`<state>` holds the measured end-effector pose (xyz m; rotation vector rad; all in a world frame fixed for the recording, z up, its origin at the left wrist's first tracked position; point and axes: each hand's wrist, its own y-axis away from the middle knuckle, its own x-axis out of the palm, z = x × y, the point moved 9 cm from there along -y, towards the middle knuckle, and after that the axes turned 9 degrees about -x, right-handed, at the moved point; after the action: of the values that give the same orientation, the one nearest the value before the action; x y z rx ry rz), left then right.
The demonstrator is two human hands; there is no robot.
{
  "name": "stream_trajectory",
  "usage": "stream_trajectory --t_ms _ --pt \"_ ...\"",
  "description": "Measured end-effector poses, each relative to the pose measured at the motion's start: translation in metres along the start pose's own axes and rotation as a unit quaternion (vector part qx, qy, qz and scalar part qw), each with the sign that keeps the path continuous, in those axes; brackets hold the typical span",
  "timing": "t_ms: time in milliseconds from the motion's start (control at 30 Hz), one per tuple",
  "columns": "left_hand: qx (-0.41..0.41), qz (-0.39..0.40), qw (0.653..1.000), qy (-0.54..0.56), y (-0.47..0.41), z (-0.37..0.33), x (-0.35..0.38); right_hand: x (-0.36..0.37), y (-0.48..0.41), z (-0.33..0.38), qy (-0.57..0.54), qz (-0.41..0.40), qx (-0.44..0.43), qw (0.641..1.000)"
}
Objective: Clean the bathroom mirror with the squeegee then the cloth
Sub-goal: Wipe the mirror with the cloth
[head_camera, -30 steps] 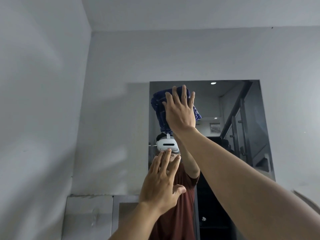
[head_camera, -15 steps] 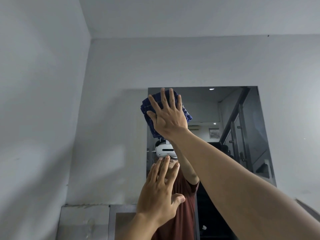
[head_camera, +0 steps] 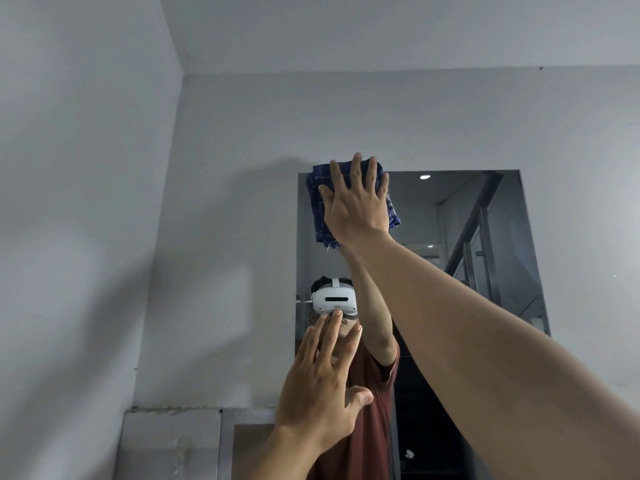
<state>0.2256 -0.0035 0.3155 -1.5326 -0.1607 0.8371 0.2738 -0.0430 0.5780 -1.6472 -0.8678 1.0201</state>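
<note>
From the head camera, we see our right hand (head_camera: pixel 356 206) spread flat, fingers splayed, pressing the folded blue checked cloth (head_camera: pixel 320 216) against the top left corner of the mirror (head_camera: pixel 485 220); its upper edge overlaps the grey wall (head_camera: pixel 225 168). Our left hand (head_camera: pixel 322 393) is open too, fingers extended toward the glass lower down, holding nothing. We see our white headset (head_camera: pixel 334 301) reflected.

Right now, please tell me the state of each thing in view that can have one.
Blue checked cloth: folded, pressed flat at the mirror's top left corner.
Right hand: open, fingers spread on the cloth.
Left hand: open, raised, holding nothing.
Rectangular wall mirror: uncovered except under the cloth.
Squeegee: not in view.
</note>
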Motion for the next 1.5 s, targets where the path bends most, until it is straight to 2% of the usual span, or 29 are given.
stream_trajectory --t_ms 533,1033,1500 --pt "-0.004 0.002 1.0 0.022 0.002 0.002 0.004 -0.025 0.038 -0.105 0.0 -0.012 0.034 0.999" --pt "0.006 -0.029 0.999 0.032 0.002 -0.001 -0.005 -0.049 0.062 -0.219 -0.013 -0.011 0.115 0.993" --pt "0.001 -0.023 0.999 0.035 0.002 -0.002 -0.006 -0.039 0.131 -0.228 0.009 -0.003 0.149 0.989"
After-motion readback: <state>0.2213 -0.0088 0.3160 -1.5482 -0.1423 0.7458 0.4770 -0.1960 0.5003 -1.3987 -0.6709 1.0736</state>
